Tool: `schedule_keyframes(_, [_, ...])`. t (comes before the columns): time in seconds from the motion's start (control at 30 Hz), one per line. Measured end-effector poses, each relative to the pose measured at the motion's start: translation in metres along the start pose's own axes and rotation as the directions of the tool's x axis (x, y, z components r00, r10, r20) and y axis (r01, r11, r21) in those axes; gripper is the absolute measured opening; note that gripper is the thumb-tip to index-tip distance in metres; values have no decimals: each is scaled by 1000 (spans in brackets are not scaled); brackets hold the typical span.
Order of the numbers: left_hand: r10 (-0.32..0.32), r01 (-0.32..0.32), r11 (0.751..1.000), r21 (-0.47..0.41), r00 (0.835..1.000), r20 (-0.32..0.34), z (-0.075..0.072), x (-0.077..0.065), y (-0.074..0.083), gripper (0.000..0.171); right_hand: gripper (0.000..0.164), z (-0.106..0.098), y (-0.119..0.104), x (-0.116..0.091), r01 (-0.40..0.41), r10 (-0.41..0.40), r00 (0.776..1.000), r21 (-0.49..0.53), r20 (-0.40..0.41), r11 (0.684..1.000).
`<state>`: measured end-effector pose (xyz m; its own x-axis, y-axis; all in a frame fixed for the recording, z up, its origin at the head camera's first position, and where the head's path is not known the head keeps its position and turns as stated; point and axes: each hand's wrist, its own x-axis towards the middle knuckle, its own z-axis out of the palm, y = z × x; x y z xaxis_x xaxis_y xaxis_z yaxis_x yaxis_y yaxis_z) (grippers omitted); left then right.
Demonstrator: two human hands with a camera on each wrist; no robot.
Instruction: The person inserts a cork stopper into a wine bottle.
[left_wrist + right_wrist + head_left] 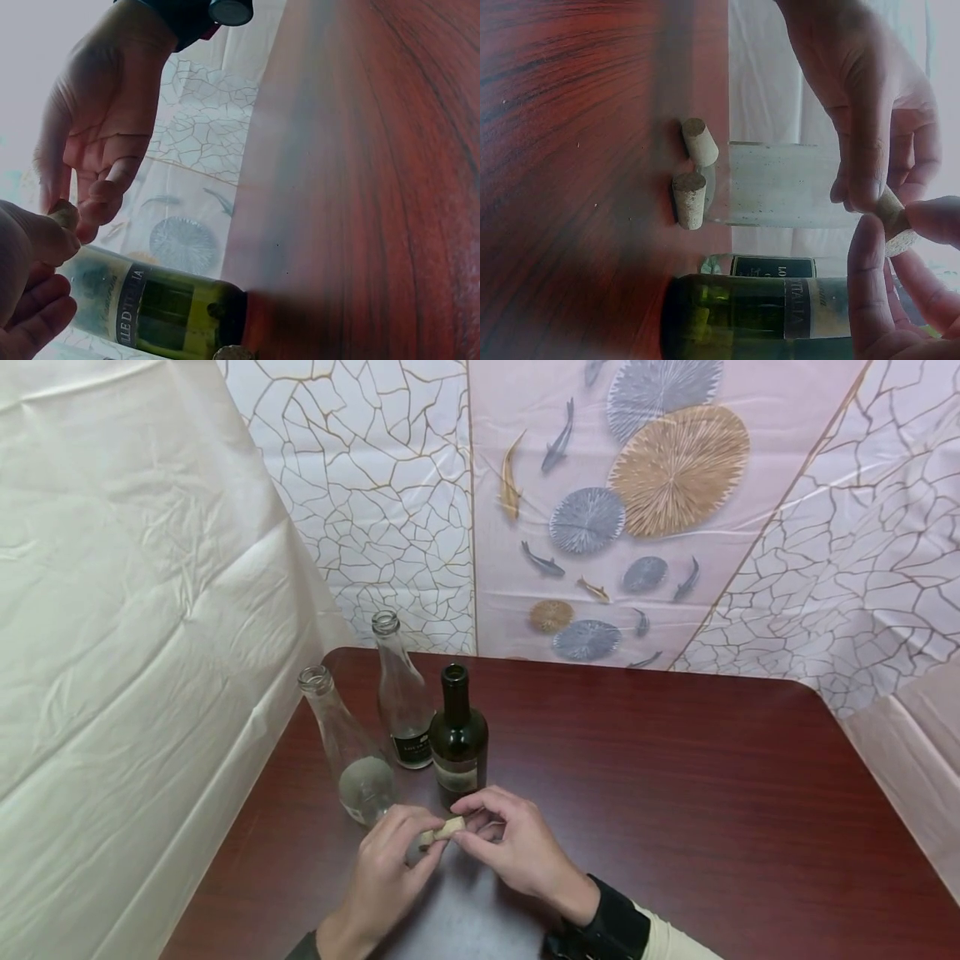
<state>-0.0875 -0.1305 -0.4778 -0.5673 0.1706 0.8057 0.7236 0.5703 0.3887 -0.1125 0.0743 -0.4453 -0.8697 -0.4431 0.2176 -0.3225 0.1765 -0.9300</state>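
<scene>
A pale, tapered cork (450,828) is held up between both hands in front of the bottles. My left hand (393,858) pinches one end between thumb and fingers. From the other side, my right hand (519,843) has thumb and fingertip around the same cork (897,221). Just beyond the hands stands a dark green wine bottle (459,739), upright, with its mouth uncovered. Two more corks, one (699,142) beside the other (690,201), sit on the table near a clear bottle in the right wrist view.
Left of the green bottle stand two clear glass bottles, a nearer one (352,760) and a farther one (401,693) with a black label, both uncorked. The reddish-brown table (675,793) extends to the right. Patterned cloth (360,485) hangs behind, cream cloth (150,610) at the left.
</scene>
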Motion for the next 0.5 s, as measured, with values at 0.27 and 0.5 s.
schedule_keyframes(0.27, [35,-35,999,-3,999,12,-1,0,-2,26,17,-1,-3,0,-103,102,995,41,20,994])
schedule_keyframes(0.5, [5,-6,1000,6,999,36,-2,3,-1,32,17,-2,0,1,-64,64,998,70,10,996])
